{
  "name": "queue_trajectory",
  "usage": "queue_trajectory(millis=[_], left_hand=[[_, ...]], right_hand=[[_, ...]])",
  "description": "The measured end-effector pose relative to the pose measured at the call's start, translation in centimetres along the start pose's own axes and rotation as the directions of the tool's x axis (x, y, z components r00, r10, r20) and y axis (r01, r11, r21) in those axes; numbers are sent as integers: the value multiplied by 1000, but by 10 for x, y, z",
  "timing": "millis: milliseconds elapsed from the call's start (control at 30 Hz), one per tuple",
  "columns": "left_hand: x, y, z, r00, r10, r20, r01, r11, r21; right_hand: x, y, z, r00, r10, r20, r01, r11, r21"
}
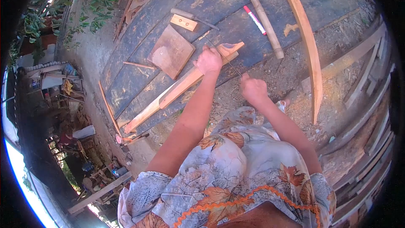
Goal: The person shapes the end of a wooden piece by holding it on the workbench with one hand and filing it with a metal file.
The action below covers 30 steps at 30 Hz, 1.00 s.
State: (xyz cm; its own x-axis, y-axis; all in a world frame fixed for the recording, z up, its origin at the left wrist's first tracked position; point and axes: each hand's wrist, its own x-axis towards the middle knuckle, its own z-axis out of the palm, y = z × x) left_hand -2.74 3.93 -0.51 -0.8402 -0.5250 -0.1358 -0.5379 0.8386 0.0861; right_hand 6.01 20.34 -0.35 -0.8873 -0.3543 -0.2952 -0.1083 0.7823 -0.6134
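Observation:
My left hand [209, 60] is closed round a long shaped piece of wood [181, 88] lying slantwise over the table edge, its carved end [229, 48] poking out past my fingers. In my closed right hand [254, 89] is the near end of a thin, dark, file-like tool [231, 66]. This tool crosses the wood just beside my left hand, close to the carved end. Its exact kind is too fine to make out, and my fingers hide its handle.
The dark plank table [139, 76] bears a square wooden board [172, 52], a small block with holes [184, 22], a red-and-white marker [255, 20] and a wooden-handled tool [265, 23]. A long curved wooden strip [306, 38] overhangs the right edge. Timber lies stacked at far right.

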Motion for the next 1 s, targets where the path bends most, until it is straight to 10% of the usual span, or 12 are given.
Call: queue_trajectory(millis=[1000], left_hand=[[1, -1, 3, 998, 5, -62, -6, 1000, -14]], right_hand=[[12, -5, 4, 996, -32, -83, 36, 999, 39]])
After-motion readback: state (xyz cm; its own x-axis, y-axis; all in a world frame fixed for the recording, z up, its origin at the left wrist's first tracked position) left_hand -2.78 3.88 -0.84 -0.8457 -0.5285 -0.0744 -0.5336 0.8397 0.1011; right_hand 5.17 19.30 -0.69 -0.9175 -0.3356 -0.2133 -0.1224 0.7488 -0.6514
